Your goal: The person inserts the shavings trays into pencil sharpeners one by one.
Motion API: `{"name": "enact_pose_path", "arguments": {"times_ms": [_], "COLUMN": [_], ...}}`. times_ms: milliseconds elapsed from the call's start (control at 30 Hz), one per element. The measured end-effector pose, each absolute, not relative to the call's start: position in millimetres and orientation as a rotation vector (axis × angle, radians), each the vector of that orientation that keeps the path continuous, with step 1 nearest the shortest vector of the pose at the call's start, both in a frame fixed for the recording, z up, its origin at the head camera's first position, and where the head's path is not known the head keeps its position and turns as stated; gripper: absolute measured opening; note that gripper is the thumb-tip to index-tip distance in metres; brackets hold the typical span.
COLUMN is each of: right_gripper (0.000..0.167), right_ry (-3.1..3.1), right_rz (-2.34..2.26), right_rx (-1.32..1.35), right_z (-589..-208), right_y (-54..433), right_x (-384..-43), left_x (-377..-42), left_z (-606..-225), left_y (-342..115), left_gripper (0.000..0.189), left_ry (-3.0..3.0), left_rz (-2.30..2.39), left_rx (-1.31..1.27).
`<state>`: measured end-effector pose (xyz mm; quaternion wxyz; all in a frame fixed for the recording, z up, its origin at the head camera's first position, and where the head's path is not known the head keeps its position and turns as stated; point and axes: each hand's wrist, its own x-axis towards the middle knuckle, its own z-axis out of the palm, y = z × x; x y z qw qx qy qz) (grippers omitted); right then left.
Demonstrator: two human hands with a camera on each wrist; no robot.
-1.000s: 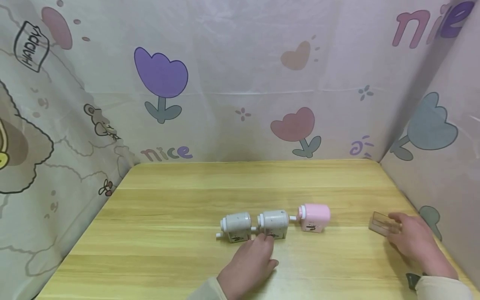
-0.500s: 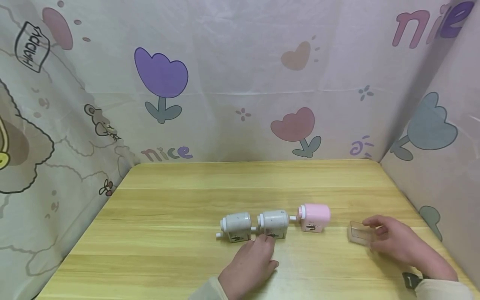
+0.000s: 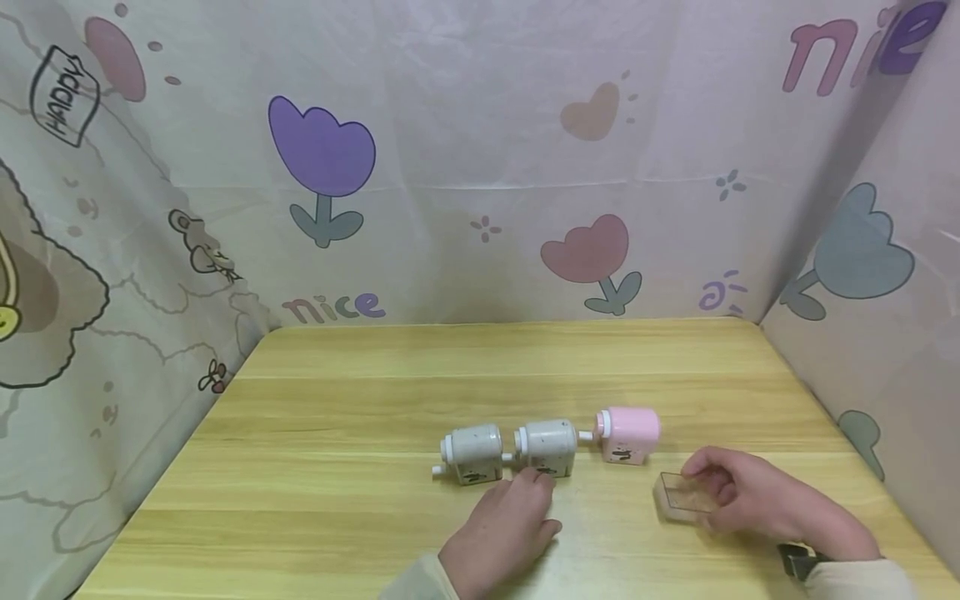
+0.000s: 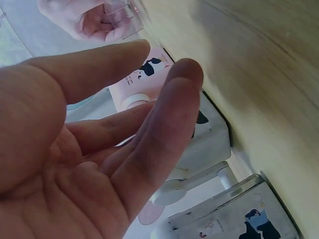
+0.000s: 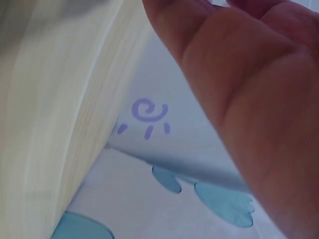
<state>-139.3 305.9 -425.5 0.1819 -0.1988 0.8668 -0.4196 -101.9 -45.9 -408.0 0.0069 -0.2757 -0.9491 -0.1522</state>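
Observation:
Two grey hand-crank pencil sharpeners, a left one (image 3: 477, 450) and a middle one (image 3: 547, 442), stand in a row with a pink pencil sharpener (image 3: 632, 433) on their right. My left hand (image 3: 498, 525) lies at the front of the middle grey sharpener, fingers loosely bent; in the left wrist view its thumb and fingers are apart with nothing between them. My right hand (image 3: 757, 496) pinches a small clear plastic box (image 3: 672, 500), right of and in front of the pink sharpener. The right wrist view shows only part of this hand, with the box out of sight.
A wooden table (image 3: 337, 400) carries everything. Printed fabric walls (image 3: 450, 167) rise behind it and along both sides. A dark wrist strap (image 3: 798, 562) circles the right wrist.
My right hand has carried the clear box leftward and nearer the front, from the table's right side to beside the pink sharpener. The left hand and the sharpeners have stayed practically still.

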Motion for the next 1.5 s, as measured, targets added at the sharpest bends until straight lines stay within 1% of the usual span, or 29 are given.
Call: {"name": "enact_pose_path", "arguments": {"times_ms": [267,500,700,933,1067,1200,1300,1500], "right_gripper": [0.055,0.053,0.055,0.054,0.055,0.056,0.056,0.055], "right_ry": [2.366,2.313,2.286,2.275,2.258,2.260,2.230,2.193], "right_rz": [-1.220,-1.244,-1.249,-1.263,-1.275,-1.273,-1.294,-1.322], "right_rx": [-0.566,-0.541,-0.495,-0.519,-0.505,-0.500,-0.486,-0.486], "right_z": [-429,-428,-428,-428,-428,-427,-428,-429], "right_y": [290,285,284,283,283,282,283,283], "right_x": [-139,-140,-140,-140,-141,-141,-142,-142], "left_x": [-101,-110,-123,-137,-143,-149,-153,-157], "left_z": [-402,-387,-382,-380,-385,-389,-391,-391], "left_y": [-41,-23,-1,27,37,43,47,53], "left_gripper": [0.026,0.030,0.046,0.075,0.083,0.073,0.059,0.039], "left_ry": [-2.810,-2.734,-2.742,-2.843,-2.820,-2.762,-2.751,-2.728], "left_rz": [-0.474,-0.466,-0.441,-0.346,-0.299,-0.255,-0.233,-0.136], "left_rx": [-0.967,-1.002,-0.978,-0.881,-0.887,-0.886,-0.883,-0.909]}}
